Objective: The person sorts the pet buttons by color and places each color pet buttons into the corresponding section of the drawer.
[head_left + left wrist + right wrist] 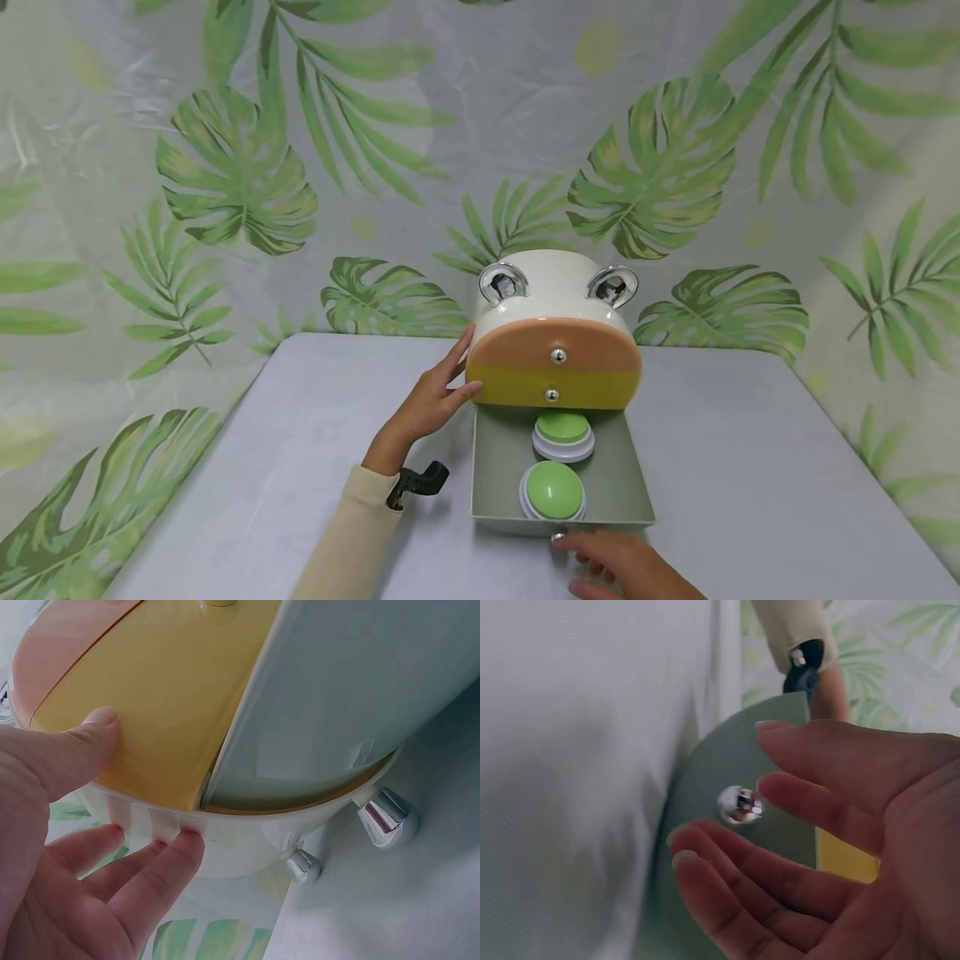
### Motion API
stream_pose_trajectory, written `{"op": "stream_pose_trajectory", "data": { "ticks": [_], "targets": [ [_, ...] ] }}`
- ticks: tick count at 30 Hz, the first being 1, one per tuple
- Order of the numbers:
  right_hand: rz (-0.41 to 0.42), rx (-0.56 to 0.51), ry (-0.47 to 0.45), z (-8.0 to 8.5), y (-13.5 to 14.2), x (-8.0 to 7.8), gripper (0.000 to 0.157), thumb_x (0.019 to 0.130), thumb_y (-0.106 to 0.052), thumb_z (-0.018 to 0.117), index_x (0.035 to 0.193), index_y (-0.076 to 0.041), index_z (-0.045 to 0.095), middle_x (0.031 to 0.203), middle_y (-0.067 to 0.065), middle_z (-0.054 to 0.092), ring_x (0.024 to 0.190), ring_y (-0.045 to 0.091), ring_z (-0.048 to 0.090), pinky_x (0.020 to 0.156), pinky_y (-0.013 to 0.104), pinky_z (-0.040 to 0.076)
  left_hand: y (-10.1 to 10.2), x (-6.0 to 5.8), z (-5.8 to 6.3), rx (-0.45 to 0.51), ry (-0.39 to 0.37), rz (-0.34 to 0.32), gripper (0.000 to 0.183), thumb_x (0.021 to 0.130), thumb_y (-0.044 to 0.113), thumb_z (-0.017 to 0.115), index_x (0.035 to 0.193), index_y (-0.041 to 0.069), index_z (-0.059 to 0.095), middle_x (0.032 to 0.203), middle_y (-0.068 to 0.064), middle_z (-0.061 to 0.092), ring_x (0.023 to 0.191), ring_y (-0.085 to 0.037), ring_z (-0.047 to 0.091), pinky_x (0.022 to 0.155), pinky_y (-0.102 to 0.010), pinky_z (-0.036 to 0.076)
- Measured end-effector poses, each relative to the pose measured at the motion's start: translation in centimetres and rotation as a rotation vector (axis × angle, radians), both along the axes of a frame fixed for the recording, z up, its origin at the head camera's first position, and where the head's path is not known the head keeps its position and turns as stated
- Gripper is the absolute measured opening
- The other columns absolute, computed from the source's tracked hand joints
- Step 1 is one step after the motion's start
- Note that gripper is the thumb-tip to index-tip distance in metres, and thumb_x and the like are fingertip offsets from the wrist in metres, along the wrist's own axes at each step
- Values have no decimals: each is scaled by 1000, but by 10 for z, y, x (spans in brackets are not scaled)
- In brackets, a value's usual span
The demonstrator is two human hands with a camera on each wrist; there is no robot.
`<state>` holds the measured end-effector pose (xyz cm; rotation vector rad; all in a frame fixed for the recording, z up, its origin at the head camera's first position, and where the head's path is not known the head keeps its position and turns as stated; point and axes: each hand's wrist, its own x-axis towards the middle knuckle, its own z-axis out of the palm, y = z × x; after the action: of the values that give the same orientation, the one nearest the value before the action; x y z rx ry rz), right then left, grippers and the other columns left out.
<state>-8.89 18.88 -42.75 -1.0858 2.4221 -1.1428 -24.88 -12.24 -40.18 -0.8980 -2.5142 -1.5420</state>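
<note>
A rounded white drawer box (pixel 551 279) with shiny eye-like pieces stands on the table. Its orange (pixel 517 343) and yellow (pixel 517 387) drawer fronts are closed, while the grey-green bottom drawer (pixel 615 492) is pulled out. Inside the drawer sit a rear green-topped round button (pixel 564 429) and a front one (pixel 553 490), both on white bases. My left hand (pixel 431 402) rests on the box's left side, thumb on the yellow front and fingers against the white shell. At the drawer's silver knob (pixel 739 805), my right hand (pixel 832 847) has loosely bent fingers, the index fingertip touching or almost touching it.
The box stands on a white-covered table (pixel 720 467), toward the back. Behind it hangs a leaf-patterned curtain (pixel 480 150). Silver feet (pixel 390 817) show under the box in the left wrist view. A black wrist device (pixel 423 481) sits on the left wrist.
</note>
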Motion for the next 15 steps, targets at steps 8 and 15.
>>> {"op": "stream_pose_trajectory", "data": {
  "ticks": [8, 15],
  "targets": [
    [10, 23, -2, -9, -6, -3, 35, 93, -28, 65, 124, -11, 62, 109, -2, 65, 85, -1, 56, 65, 22, 52, -1, -1, -2, 6, -3, 1, 81, 97, 22, 59, 155, 38, 5, 160, 9, 12, 136, -30, 37, 89, -37, 53],
    [-22, 46, -40, -10, -9, -5, 35, 93, -30, 65, 124, -13, 62, 111, -4, 65, 86, 1, 56, 66, 23, 52, -1, -2, -3, 14, -3, 1, 81, 97, 23, 59, 155, 39, 6, 160, 11, 13, 136, -29, 37, 89, -36, 53]
  ]
}}
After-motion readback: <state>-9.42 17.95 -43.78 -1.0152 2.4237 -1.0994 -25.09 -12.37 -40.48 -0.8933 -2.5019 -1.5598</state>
